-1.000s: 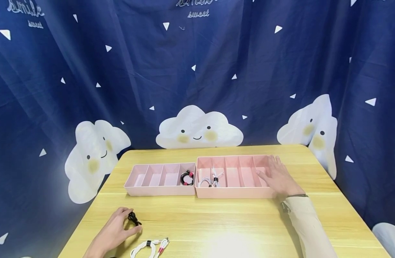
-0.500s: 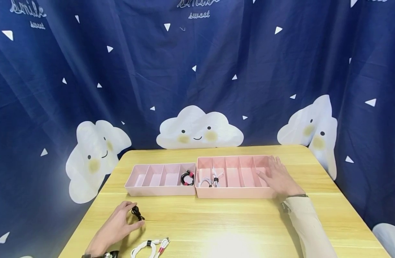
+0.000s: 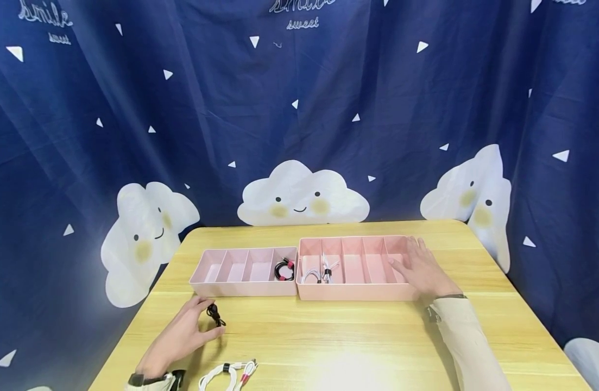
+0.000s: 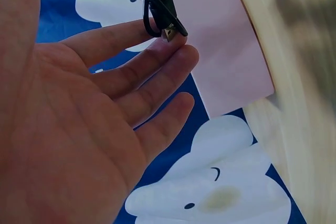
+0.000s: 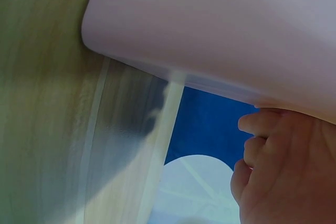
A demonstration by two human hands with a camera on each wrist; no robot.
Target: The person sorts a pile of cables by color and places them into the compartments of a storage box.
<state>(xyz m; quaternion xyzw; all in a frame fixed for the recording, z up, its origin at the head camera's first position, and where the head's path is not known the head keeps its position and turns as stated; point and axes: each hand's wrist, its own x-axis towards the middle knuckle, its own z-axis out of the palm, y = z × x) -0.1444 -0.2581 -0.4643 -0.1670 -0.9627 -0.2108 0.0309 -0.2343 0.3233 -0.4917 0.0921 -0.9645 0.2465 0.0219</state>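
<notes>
In the head view, my left hand (image 3: 182, 335) pinches a small bundled black cable (image 3: 214, 315) between fingertips and thumb, above the table in front of the left box. The left wrist view shows the cable's metal plug (image 4: 169, 34) by the fingertips; the other fingers spread loosely. My right hand (image 3: 426, 269) holds the right end of the pink divided box (image 3: 358, 294), thumb over its rim and fingers along the outer side. A white cable (image 3: 211, 374) with a black tie lies on the table near the left wrist.
Left of the pink box stands a paler divided box (image 3: 245, 289); a black cable (image 3: 282, 270) lies in its rightmost compartment. Two white cables, one looped (image 3: 311, 276) and one tied (image 3: 327, 270), occupy the pink box's two left compartments. A dark blue curtain (image 3: 299, 108) hangs behind the table.
My left hand has moved forward and slightly right with the black cable, closer to the paler box. The right hand stays on the pink box.
</notes>
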